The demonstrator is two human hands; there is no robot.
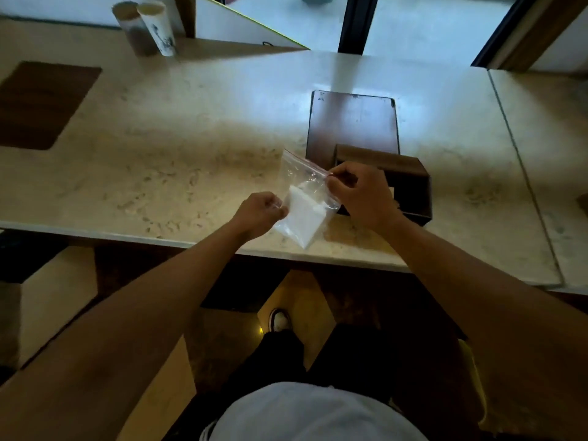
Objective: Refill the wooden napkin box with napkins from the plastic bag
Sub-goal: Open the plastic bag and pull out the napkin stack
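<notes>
A clear plastic bag [299, 183] with a red zip strip hangs just above the marble counter, with white napkins [302, 214] stacked in its lower half. My left hand [261, 214] pinches the bag's left edge. My right hand [362, 195] grips the zip strip at the bag's upper right corner. Right behind my right hand stands the dark wooden napkin box [410, 183], open on top, and part of its inside is hidden by that hand. Its flat wooden lid [353, 122] lies on the counter just beyond the box.
The marble counter [191, 160] has its front edge just below my hands. Two paper cups [149, 27] stand at the far left near a mirror. A dark square inset [41, 103] is at the left. A seam [521, 160] divides the counter at the right.
</notes>
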